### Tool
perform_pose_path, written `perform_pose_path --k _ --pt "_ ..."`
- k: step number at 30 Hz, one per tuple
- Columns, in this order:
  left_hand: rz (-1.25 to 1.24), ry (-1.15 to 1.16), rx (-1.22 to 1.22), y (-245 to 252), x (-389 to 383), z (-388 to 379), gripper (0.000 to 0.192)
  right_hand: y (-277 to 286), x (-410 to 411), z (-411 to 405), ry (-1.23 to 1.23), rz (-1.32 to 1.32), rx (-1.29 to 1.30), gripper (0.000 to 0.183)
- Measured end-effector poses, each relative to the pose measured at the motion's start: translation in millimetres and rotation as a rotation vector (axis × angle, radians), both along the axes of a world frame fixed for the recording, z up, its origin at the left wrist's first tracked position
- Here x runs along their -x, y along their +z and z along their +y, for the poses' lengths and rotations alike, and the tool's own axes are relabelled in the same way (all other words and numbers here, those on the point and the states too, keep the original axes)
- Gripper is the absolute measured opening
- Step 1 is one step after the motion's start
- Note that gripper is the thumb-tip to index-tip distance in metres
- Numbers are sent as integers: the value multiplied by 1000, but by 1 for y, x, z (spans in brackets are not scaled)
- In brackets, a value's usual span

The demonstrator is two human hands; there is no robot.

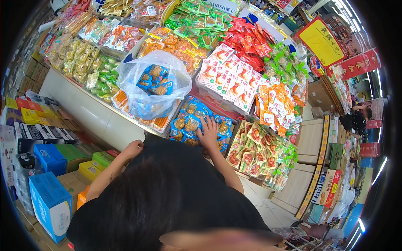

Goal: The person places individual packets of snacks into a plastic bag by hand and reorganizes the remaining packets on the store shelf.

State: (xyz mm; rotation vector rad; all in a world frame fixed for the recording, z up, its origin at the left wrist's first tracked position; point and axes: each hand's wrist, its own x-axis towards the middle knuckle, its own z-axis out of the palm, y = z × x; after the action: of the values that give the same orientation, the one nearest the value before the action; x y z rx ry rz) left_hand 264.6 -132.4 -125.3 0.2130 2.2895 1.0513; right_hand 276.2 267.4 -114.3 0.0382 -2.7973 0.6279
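My right hand (208, 132) lies with its fingers spread over a bin of small blue-edged snack packets (191, 123), and its fingers touch the packets. Nothing shows gripped in it. My left hand (133, 149) is curled beside my black shirt, near the display's front edge, and no object can be seen in it. Ahead of it a large translucent plastic bag (138, 72) stands open, with more blue packets (157, 80) inside. The bag rests on packs of orange sticks (160, 124).
White-and-red packs (232, 73) are stacked in a clear box behind the blue packets. Cream-edged packets (251, 147) lie to the right. Stacked cartons (50, 200) stand at lower left. A yellow sign (322, 42) hangs at upper right. Another person (358, 119) is far right.
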Motion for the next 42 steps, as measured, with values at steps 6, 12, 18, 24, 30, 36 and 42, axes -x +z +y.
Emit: perform_pose_path --k 6,12,18,24,30,36,42 --pt "-317 -86 96 65 18 13 30 1 0 1 -3 23 -21 57" --pt "-293 74 -111 35 10 13 29 4 0 2 20 0 -16 59" --pt "-151 -53 14 32 18 10 28 3 -1 3 21 -29 -15 57" --pt "-23 -235 159 104 47 26 32 3 -1 0 -2 -25 -20 59" --pt "-6 -50 -536 223 94 78 24 2 0 3 -9 -32 -29 58" --pt "536 78 -388 227 152 114 20 3 -1 1 -18 -26 -23 58" --pt "664 -119 27 139 190 114 42 1 -1 1 -18 13 -39 60"
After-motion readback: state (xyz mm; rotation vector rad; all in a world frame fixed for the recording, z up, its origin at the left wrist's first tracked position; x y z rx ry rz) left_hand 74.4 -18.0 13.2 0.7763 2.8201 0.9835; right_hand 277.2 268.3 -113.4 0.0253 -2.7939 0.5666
